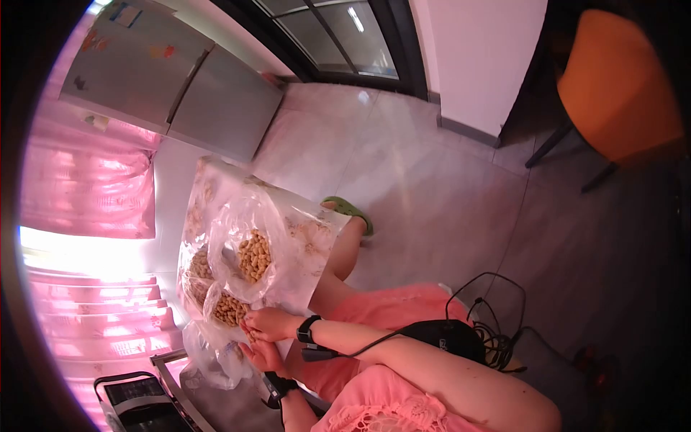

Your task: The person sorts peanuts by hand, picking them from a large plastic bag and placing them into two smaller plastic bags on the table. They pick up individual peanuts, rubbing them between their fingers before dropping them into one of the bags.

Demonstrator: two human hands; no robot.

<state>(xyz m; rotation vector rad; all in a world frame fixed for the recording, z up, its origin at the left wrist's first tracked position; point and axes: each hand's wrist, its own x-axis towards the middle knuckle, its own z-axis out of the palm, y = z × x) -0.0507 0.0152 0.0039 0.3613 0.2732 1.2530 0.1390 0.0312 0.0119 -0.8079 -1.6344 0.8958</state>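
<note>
My right hand [271, 324] is closed, its fingertips bent down beside a clear plastic bag of peanuts [230, 309]. Just below it, my left hand [263, 356] meets it with fingers curled together. Whatever is pinched between the two hands is too small to make out; it may be a peanut. Farther in on the table lies a larger open plastic bag [277, 230] with unshelled peanuts [254, 257] inside. A third heap of peanuts [200, 265] shows dimly through plastic at the table's window side. Dark bands circle both wrists.
The bags lie on a small table with a patterned cover [306, 241]. A crumpled clear bag [216, 356] hangs at its edge. Around are a black folding frame [133, 396], a grey fridge [223, 93], an orange chair [619, 86], and a black pouch with cables [450, 338] by my lap.
</note>
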